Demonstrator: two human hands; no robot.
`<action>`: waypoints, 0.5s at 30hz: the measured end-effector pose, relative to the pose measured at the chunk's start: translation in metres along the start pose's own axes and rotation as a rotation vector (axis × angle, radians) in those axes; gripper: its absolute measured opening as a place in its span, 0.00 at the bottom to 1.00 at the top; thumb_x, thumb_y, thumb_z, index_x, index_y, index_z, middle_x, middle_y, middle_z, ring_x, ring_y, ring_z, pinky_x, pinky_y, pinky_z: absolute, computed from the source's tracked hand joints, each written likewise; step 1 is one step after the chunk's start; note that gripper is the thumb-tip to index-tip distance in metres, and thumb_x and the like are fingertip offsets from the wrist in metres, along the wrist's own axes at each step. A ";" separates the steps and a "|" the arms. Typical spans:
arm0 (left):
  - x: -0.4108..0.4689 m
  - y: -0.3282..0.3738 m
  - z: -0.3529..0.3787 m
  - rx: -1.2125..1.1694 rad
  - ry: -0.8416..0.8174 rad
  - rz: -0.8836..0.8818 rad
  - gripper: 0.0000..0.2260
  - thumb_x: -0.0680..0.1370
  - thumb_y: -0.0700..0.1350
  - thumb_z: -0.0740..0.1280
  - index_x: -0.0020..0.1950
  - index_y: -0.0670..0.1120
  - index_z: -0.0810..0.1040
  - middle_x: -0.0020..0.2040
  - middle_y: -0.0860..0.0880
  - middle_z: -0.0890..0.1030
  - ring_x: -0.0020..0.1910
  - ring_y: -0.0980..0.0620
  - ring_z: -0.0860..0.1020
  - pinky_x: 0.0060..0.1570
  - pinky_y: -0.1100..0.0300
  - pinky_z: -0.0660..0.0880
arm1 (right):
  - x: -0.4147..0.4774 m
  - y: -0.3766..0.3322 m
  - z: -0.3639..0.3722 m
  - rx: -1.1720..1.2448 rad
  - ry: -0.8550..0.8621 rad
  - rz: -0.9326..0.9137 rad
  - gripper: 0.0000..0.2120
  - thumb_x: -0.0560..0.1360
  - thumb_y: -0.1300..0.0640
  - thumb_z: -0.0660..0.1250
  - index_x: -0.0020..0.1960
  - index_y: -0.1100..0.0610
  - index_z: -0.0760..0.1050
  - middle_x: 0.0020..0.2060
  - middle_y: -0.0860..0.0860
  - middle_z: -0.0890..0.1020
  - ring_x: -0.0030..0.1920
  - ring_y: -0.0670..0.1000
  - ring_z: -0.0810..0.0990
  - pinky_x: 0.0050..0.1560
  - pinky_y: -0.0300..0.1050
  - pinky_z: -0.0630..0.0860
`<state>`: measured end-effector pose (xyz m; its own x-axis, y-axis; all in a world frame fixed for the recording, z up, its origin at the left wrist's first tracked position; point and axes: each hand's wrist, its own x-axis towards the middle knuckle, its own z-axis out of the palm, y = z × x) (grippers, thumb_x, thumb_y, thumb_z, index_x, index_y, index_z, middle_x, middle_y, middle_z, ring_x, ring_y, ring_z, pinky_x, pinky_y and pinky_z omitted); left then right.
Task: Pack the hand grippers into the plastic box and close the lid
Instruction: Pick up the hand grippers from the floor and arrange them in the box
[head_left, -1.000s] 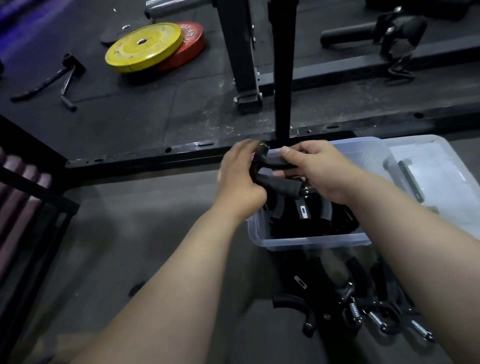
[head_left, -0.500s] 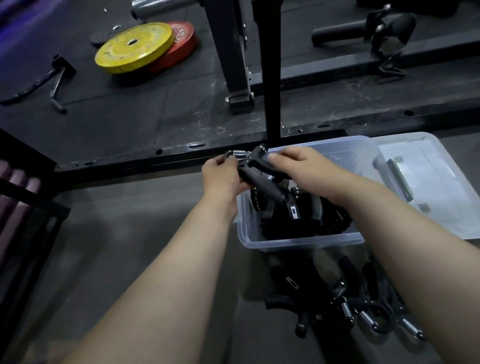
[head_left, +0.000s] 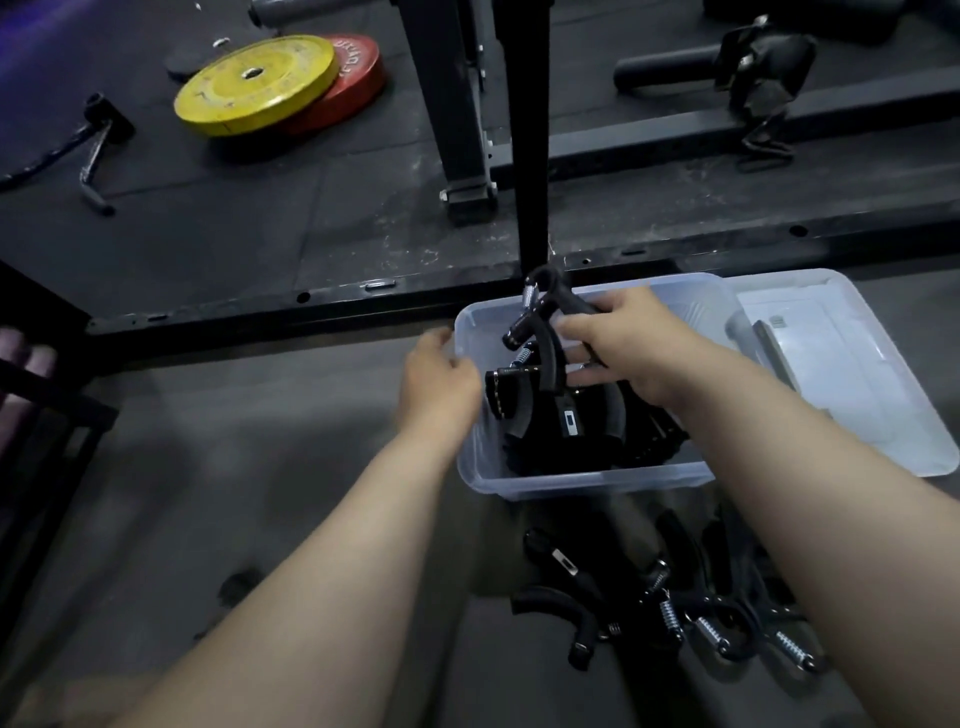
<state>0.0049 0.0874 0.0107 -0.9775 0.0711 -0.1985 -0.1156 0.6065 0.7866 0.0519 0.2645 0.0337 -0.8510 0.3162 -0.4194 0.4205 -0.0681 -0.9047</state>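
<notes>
A clear plastic box (head_left: 582, 480) stands on the floor with several black hand grippers (head_left: 566, 421) piled inside. My right hand (head_left: 628, 345) is shut on one black hand gripper (head_left: 540, 325) and holds it over the far part of the box, spring end up. My left hand (head_left: 439, 384) rests at the box's left wall with curled fingers and nothing in it. More hand grippers (head_left: 691, 608) lie in a heap on the floor in front of the box. The clear lid (head_left: 852, 374) lies flat to the right of the box.
A black steel rack frame (head_left: 332, 306) runs along the floor just behind the box, with an upright post (head_left: 527, 135) above it. Yellow and red weight plates (head_left: 260, 83) lie at the back left. A black bench frame (head_left: 47, 395) stands at the left.
My left hand let go of the hand gripper and dropped to the box's left wall. My right hand alone now holds it over the box.
</notes>
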 end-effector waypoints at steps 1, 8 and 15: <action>-0.003 -0.010 0.005 0.019 -0.040 -0.001 0.20 0.78 0.43 0.59 0.70 0.50 0.70 0.64 0.49 0.77 0.60 0.49 0.76 0.58 0.56 0.72 | -0.001 0.004 0.001 0.048 -0.027 0.047 0.08 0.75 0.64 0.66 0.54 0.64 0.77 0.40 0.57 0.77 0.38 0.56 0.79 0.35 0.46 0.82; -0.008 -0.036 0.024 0.175 -0.072 0.164 0.26 0.79 0.36 0.53 0.78 0.42 0.56 0.79 0.43 0.58 0.78 0.48 0.53 0.76 0.57 0.49 | -0.008 0.026 0.022 0.228 -0.050 0.111 0.02 0.78 0.65 0.64 0.47 0.63 0.75 0.31 0.52 0.82 0.32 0.50 0.83 0.39 0.47 0.82; -0.010 -0.041 0.026 0.287 -0.017 0.249 0.25 0.80 0.37 0.53 0.78 0.40 0.57 0.78 0.43 0.59 0.78 0.47 0.55 0.76 0.57 0.50 | -0.001 0.032 0.031 -0.089 0.144 0.156 0.11 0.78 0.58 0.62 0.54 0.66 0.73 0.41 0.59 0.78 0.38 0.59 0.82 0.35 0.51 0.82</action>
<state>0.0235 0.0823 -0.0347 -0.9660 0.2562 -0.0334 0.1818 0.7658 0.6168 0.0568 0.2326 0.0025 -0.7225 0.4407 -0.5327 0.5751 -0.0446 -0.8169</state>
